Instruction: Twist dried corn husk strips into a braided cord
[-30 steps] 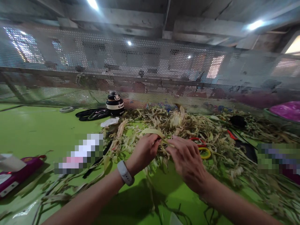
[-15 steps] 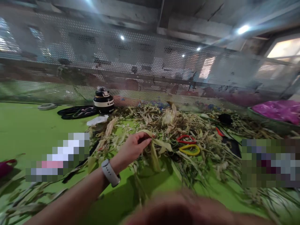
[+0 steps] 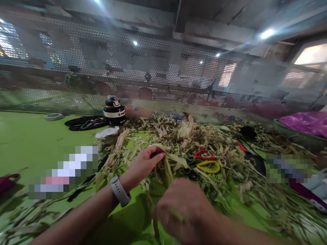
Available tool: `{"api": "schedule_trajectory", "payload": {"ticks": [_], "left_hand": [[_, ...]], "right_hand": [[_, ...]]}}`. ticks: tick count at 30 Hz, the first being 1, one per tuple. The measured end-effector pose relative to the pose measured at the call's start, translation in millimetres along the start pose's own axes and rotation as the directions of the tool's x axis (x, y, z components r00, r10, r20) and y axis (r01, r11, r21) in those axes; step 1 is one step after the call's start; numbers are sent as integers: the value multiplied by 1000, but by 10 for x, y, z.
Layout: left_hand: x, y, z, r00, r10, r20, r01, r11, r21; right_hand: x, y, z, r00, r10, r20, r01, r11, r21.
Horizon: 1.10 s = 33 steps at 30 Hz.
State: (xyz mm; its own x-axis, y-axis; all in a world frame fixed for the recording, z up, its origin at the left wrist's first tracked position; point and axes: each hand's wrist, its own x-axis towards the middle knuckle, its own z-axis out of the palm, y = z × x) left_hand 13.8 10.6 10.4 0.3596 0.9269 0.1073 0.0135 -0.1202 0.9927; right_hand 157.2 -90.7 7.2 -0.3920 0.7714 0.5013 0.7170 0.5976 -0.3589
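My left hand point(image 3: 146, 162), with a pale watch on its wrist, pinches a light green corn husk strip point(image 3: 167, 168) between thumb and fingers above the green table. My right hand point(image 3: 184, 207) is closer to the camera and smeared by motion. Its fingers are curled round a piece of husk, which shows as a blurred green patch at the fingers. Beyond both hands spreads a pile of dry husks point(image 3: 163, 127). Scissors with red handles point(image 3: 204, 154) and scissors with yellow handles point(image 3: 208, 166) lie on the pile, right of my left hand.
A black bottle point(image 3: 114, 110) stands at the back left beside a black item point(image 3: 85, 123) and white tissue point(image 3: 107, 132). A perforated screen point(image 3: 158, 75) rises behind the green table point(image 3: 22, 136). At the right edge is a basin point(image 3: 293, 132) with pink plastic.
My right hand has come up and forward from the bottom edge, nearer to my left hand. My left hand keeps its pinch on the husk strip in nearly the same place.
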Motion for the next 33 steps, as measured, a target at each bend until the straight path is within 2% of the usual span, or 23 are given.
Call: {"api": "schedule_trajectory", "payload": {"ticks": [2, 5, 7, 9, 11, 13, 15, 17, 20, 22, 23, 25, 28, 30, 33], "left_hand": [[-3, -4, 7, 1000, -18, 1, 18, 1000, -16], [-3, -15, 22, 1000, -25, 11, 26, 998, -59], [-2, -21, 34, 1000, -16, 16, 17, 996, -90], [0, -24, 42, 1000, 3, 2, -3, 998, -70], [1, -25, 43, 999, 43, -24, -42, 999, 33], [-4, -29, 35, 990, 130, -48, -119, 973, 199], [-15, -31, 22, 970, 238, -42, -206, 905, 373], [-29, -26, 12, 947, 320, 17, -288, 826, 484], [-43, -4, 8, 924, 351, 155, -380, 781, 496], [-43, 14, 6, 905, 359, 227, -424, 786, 450], [-41, 23, 5, 897, 363, 252, -440, 791, 426], [-41, 38, 3, 894, 357, 271, -440, 813, 382], [-61, 53, 17, 933, 253, 257, -319, 911, 260], [-90, 53, 48, 961, 141, 238, -173, 978, 120], [-131, 33, 123, 983, 16, 182, -7, 999, -48]], "right_hand": [[85, 115, -14, 1000, 4, -19, -7, 991, -137], [160, 308, 34, 991, 111, -69, -129, 928, -349], [163, 386, 92, 991, 135, -25, -134, 916, -379], [144, 407, 142, 997, 79, 9, -70, 920, -386], [123, 385, 165, 1000, -15, 3, 15, 908, -420], [114, 351, 155, 996, -92, -8, 77, 878, -473], [127, 335, 113, 991, -132, -20, 103, 851, -515], [163, 352, 51, 986, -153, -72, 95, 854, -511], [241, 440, -34, 983, -85, -163, 29, 948, -318], [283, 514, -48, 984, 98, -146, -105, 994, -43], [296, 547, -37, 972, 209, -105, -198, 974, 112], [305, 595, 15, 921, 390, -1, -361, 852, 379], [286, 613, 120, 868, 493, 63, -431, 682, 591], [266, 606, 173, 853, 521, 36, -423, 649, 632], [244, 597, 211, 837, 547, -9, -413, 642, 646]]}}
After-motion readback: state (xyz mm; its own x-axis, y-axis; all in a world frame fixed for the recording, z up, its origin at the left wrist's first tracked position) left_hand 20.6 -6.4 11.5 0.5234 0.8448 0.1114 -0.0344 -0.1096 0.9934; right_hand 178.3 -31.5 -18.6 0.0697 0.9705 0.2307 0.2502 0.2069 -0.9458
